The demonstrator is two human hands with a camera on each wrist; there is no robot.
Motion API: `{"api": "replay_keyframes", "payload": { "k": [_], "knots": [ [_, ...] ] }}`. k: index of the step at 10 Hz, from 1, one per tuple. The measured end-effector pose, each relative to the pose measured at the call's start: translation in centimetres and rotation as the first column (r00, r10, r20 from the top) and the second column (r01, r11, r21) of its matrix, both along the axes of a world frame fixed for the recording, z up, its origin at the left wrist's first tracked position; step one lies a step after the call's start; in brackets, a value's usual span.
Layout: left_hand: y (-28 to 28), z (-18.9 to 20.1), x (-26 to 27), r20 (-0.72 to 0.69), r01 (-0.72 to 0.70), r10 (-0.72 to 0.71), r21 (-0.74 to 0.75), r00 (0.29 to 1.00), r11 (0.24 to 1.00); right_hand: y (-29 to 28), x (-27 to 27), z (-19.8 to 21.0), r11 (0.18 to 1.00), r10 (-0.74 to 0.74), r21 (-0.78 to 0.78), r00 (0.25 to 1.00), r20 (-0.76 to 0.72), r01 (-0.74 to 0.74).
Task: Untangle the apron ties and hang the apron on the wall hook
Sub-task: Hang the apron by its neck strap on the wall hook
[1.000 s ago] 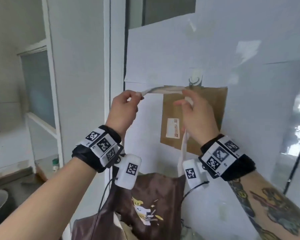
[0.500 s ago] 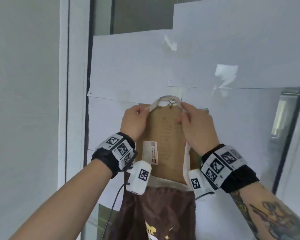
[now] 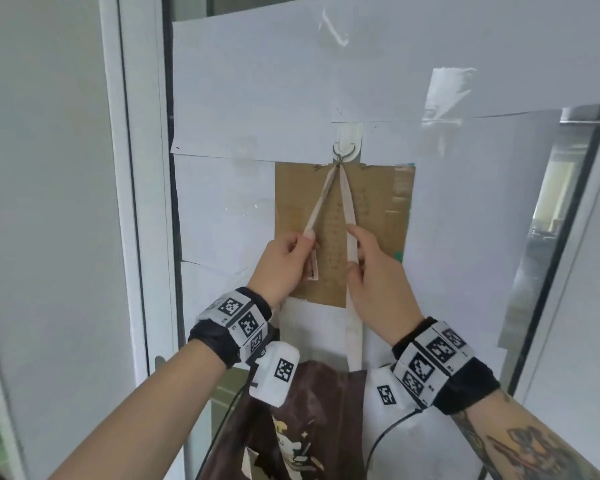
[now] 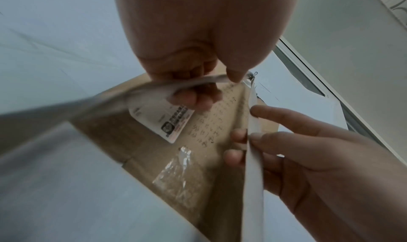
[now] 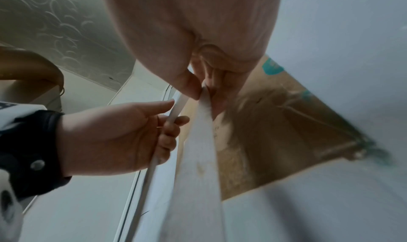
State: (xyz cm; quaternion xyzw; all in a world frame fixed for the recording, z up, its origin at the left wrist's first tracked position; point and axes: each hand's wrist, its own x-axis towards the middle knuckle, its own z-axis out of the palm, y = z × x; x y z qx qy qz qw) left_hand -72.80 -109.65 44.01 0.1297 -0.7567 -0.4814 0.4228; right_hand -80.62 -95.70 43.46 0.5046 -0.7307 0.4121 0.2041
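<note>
The brown apron (image 3: pixel 309 410) with a cartoon print hangs low against the wall. Its cream neck strap (image 3: pixel 347 199) loops over the small metal wall hook (image 3: pixel 343 154) and runs down in two taut lines. My left hand (image 3: pixel 284 261) pinches the left run of the strap (image 4: pixel 198 81) between thumb and fingers. My right hand (image 3: pixel 378 271) pinches the right run (image 5: pixel 204 106) a little lower. Both hands are well below the hook.
A brown cardboard sheet (image 3: pixel 381 216) with a white label (image 4: pixel 163 122) is taped to the white papered wall behind the strap. A white door frame (image 3: pixel 132 202) stands at the left, a glass panel (image 3: pixel 555 202) at the right.
The strap loop went onto the hook, then both hands slid down the strap away from the hook. The apron hangs lower and the strap is now pulled straight.
</note>
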Motion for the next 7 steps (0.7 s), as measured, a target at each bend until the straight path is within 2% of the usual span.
{"api": "replay_keyframes", "payload": {
  "k": [1, 2, 5, 6, 7],
  "knots": [
    [0.3, -0.6, 0.4, 0.028, 0.013, -0.011, -0.079, 1.000, 0.997, 0.3, 0.4, -0.6, 1.000, 0.003, 0.006, 0.999, 0.053, -0.003],
    [0.9, -1.0, 1.1, 0.041, -0.028, 0.032, -0.086, 0.999, 0.996, 0.8, 0.9, -1.0, 0.999, -0.004, 0.036, 0.990, 0.138, -0.001],
    [1.6, -1.6, 3.2, 0.115, -0.073, 0.074, -0.012, 0.991, 0.997, 2.1, 2.7, -1.6, 0.993, -0.053, 0.114, 0.977, 0.204, 0.030],
    [2.4, -1.5, 6.5, 0.037, -0.095, 0.096, -0.031, 0.995, 0.995, 4.8, 5.1, -1.1, 0.996, -0.003, -0.085, 0.976, 0.216, 0.022],
    [2.8, -2.4, 9.5, 0.029, -0.047, 0.050, -0.097, 0.998, 0.994, 7.9, 7.3, 0.1, 0.932, 0.145, -0.357, 0.965, 0.217, -0.060]
  ]
}}
